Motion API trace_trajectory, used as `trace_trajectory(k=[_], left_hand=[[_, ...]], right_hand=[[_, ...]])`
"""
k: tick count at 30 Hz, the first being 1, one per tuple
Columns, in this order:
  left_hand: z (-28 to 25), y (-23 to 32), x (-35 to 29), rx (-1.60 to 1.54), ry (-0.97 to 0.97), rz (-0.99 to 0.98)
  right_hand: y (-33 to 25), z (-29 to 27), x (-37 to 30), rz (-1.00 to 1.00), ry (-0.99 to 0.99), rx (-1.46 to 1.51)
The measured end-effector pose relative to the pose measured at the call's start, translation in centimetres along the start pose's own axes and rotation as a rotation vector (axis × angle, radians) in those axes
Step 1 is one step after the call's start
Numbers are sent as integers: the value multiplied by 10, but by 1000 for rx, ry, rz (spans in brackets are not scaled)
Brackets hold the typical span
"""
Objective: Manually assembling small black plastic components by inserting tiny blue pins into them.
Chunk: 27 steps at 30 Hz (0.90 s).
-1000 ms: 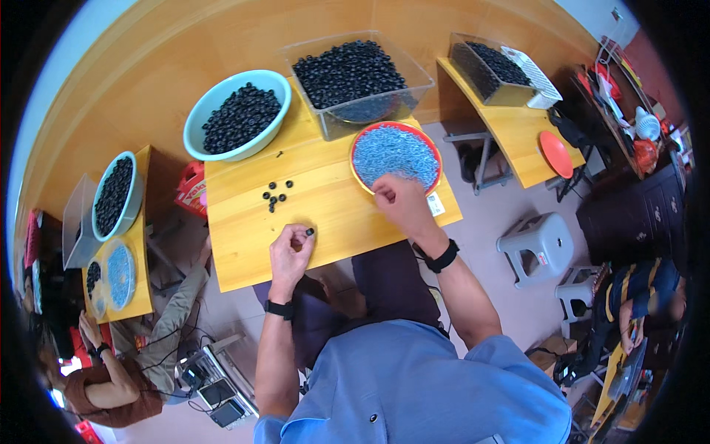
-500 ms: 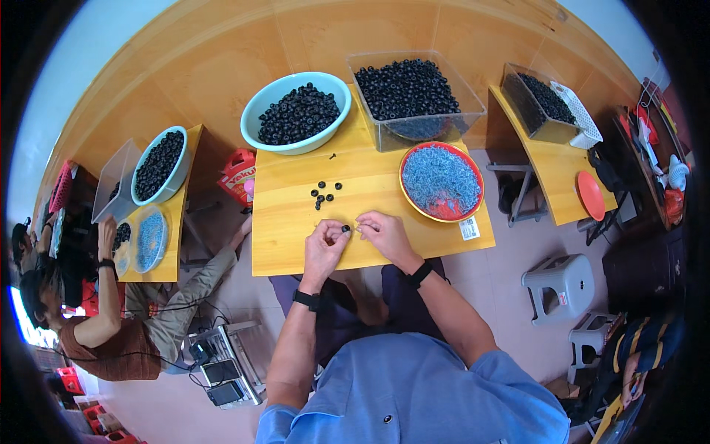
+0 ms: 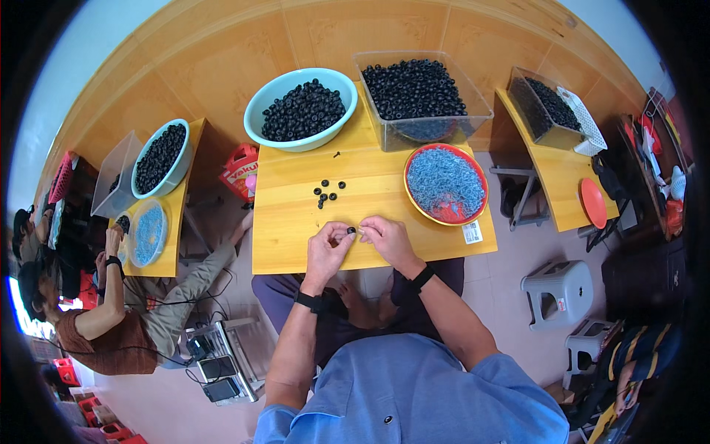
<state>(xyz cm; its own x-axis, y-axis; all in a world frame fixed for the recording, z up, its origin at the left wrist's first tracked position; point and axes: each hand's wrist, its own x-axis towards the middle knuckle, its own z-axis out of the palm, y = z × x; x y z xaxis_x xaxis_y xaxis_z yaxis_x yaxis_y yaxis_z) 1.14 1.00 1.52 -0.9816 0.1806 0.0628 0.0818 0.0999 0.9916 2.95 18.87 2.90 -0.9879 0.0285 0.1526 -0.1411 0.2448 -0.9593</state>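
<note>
Near the front edge of the yellow table, my left hand pinches a small round black plastic part between thumb and fingertips. Just to its right, my right hand has its fingertips closed on a tiny pale screw, partly hidden by the fingers. The screw's tip is close to the black part; whether they touch I cannot tell. Beyond my hands lies a loose group of several black parts. A red and yellow bowl heaped with silvery screws stands to the right.
At the table's back are a light-blue basin and a clear bin, both full of black parts. A lone dark screw lies before them. At the left table a person works. A grey stool stands right.
My hands have drawn closer together, bringing the screw nearer the black part. The view has shifted slightly. At the left table, the person's raised hand has come down toward the small parts.
</note>
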Motion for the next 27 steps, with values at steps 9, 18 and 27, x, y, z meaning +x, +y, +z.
trace_trajectory(k=[9,18,27], left_hand=[[-2,8,1,87,-22,-9],[2,13,3,217,10,103],[1,15,-1,273,-25,214]], right_hand=[[1,0,-2,3,-4,-18],[11,-1,-1,43,26,239],[15,0,-1,-58,-1,59]])
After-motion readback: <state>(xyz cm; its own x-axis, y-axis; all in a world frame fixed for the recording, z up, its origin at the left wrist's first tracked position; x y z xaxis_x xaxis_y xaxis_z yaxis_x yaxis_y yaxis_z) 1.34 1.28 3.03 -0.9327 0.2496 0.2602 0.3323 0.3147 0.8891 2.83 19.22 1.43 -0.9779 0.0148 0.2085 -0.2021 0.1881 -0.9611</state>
